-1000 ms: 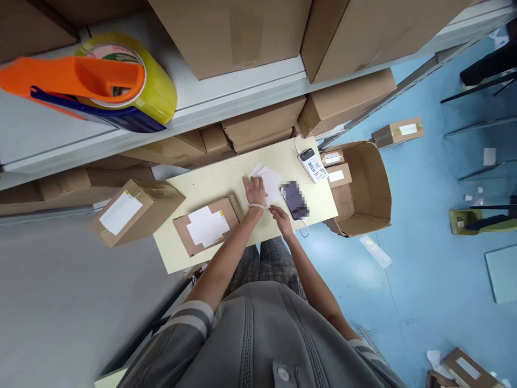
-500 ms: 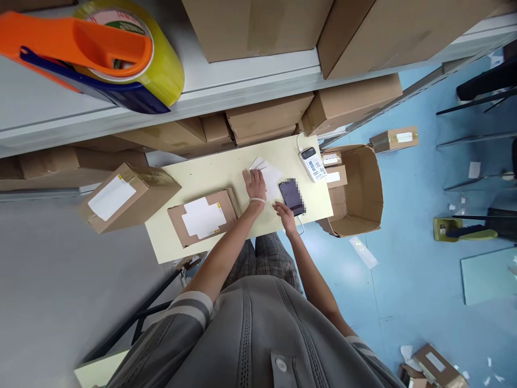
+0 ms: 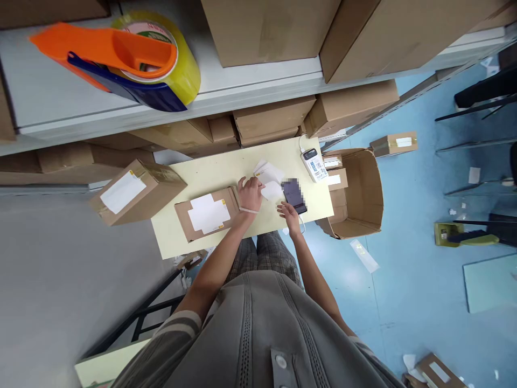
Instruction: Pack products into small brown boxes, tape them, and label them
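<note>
Where the fanned stack of thin white paper slips (image 3: 271,191) lies on the pale yellow rectangular counter (image 3: 220,168), your left hand (image 3: 250,195) is at its left edge. Narrow pale band (image 3: 247,210) on that wrist. Fingers bent, tips against the nearest slip; cannot tell whether the grip pinches it or only presses. Small yellow mark shows on a slip behind.

Your right hand (image 3: 289,214): grip loosely spread, nothing seen in it, just beside the near end of a dark, flat, partly pixelated phone (image 3: 291,192); contact cannot be told. White cable (image 3: 304,226) at the phone's near end. Beyond, near the counter's right end: 1 white power bank with blue print (image 3: 315,167).

To your left, 1 flat brown cardboard box (image 3: 184,218) with white labels lies on the counter; 1 taller brown carton (image 3: 156,186) sits at the left end. Off the right end, 1 open brown cardboard bin (image 3: 365,188) holds 2 small labelled boxes (image 3: 342,175). Orange-and-blue tape dispenser (image 3: 117,51) with yellow roll rests on the grey shelf (image 3: 258,89) above.
</note>
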A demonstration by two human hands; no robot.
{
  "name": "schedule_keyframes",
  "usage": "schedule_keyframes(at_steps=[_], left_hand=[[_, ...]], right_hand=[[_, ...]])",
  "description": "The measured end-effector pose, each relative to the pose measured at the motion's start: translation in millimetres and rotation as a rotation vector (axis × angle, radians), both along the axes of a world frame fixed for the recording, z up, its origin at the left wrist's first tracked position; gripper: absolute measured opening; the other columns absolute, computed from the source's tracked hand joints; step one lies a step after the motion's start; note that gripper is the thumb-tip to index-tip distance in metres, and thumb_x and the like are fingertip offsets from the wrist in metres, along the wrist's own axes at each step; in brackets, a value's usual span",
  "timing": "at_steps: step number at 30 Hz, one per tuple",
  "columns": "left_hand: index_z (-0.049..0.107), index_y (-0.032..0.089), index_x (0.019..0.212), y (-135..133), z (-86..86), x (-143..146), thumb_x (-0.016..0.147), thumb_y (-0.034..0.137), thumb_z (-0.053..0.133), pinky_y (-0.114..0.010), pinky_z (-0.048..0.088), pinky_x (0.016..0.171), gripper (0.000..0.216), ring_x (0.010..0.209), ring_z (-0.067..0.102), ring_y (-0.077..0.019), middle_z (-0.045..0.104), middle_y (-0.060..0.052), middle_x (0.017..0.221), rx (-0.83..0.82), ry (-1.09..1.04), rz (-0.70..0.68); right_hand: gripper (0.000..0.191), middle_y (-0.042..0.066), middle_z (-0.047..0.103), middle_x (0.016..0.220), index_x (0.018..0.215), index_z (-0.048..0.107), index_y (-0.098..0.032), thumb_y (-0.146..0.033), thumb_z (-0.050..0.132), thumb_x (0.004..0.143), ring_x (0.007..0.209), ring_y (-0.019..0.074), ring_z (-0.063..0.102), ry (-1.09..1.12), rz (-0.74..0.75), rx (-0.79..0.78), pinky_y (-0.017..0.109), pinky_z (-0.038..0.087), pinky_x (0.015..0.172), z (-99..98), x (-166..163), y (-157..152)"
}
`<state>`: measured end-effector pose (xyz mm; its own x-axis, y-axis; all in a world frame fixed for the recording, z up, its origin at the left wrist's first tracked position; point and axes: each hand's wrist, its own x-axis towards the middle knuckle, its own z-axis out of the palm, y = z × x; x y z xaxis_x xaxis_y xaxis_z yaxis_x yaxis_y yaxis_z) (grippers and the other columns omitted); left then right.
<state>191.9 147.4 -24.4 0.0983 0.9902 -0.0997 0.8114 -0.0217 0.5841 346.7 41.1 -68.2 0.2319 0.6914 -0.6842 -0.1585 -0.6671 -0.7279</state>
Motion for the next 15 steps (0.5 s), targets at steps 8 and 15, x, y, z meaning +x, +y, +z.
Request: schedule_keyframes(at_steps=[8, 15], left_hand=[[0.061, 0.020, 0.083, -30.8, 24.9, -38.2, 0.090, 0.025, 0.055, -0.033, 0.046, 0.078, 0.011, 0.085, 0.062, -0.0261, 0.066, -0.006, 0.079, -0.154, -0.095, 0.158], [0.070, 0.017, 0.091, -42.4, 42.5, -59.3, 0.095, 0.026, 0.048, -0.032, 0.048, 0.084, 0.024, 0.091, 0.065, -0.0238, 0.068, -0.007, 0.087, -0.089, -0.137, 0.109]], right_hand=[[0.050, 0.007, 0.070, 0.109, 0.110, 0.065, -0.020, -0.060, 0.059, 0.080, 0.104, 0.0242, 0.066, 0.155, -0.046, 0.143, 0.037, 0.055, 0.089, 30.3, -13.8, 18.9], [0.051, 0.005, 0.069, 0.097, 0.108, 0.065, -0.020, -0.063, 0.062, 0.080, 0.096, 0.0245, 0.069, 0.302, -0.125, 0.207, 0.041, 0.060, 0.084, 44.0, -36.8, 18.8]])
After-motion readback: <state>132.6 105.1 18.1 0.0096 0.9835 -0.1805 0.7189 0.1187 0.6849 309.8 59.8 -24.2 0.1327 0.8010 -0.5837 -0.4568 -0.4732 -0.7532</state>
